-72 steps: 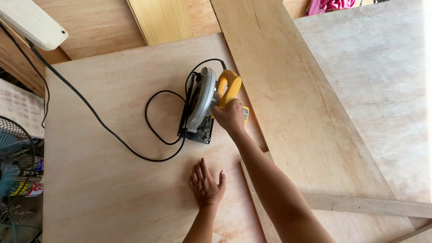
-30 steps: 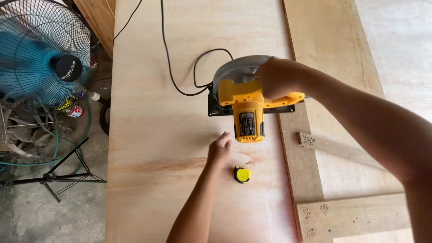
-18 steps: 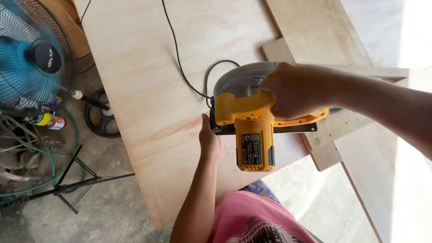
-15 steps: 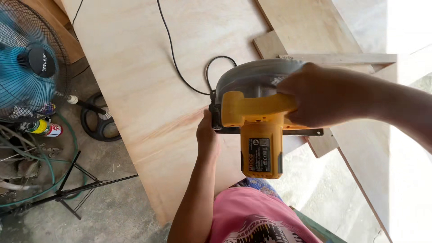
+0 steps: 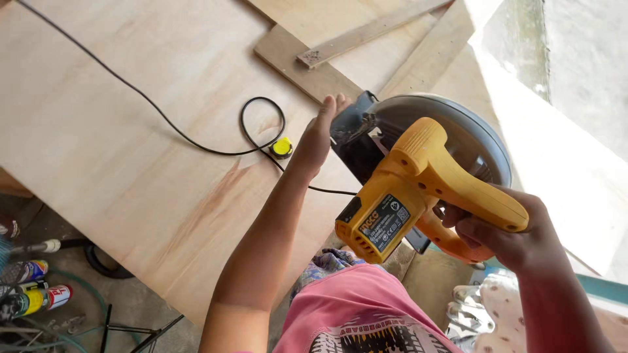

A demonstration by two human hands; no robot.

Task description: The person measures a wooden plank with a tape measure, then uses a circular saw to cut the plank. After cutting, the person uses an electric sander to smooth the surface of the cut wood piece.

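Right hand clamped round yellow handle of circular saw, saw lifted clear of plywood sheet, tilted, blade guard up near sheet's edge. Left hand open, fingers straight, resting at saw's base plate, gripping nothing. Small yellow tape measure lying just beside that wrist, black cord looped round it. Wood strips beyond. No kerf visible in sheet, so cutting looks not yet started, lining up still to do.

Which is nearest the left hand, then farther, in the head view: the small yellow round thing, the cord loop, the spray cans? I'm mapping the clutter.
From the left hand:
1. Small yellow round thing, just left of it on the plywood.
2. Cord loop, farther left.
3. Spray cans, on the floor, lower left.
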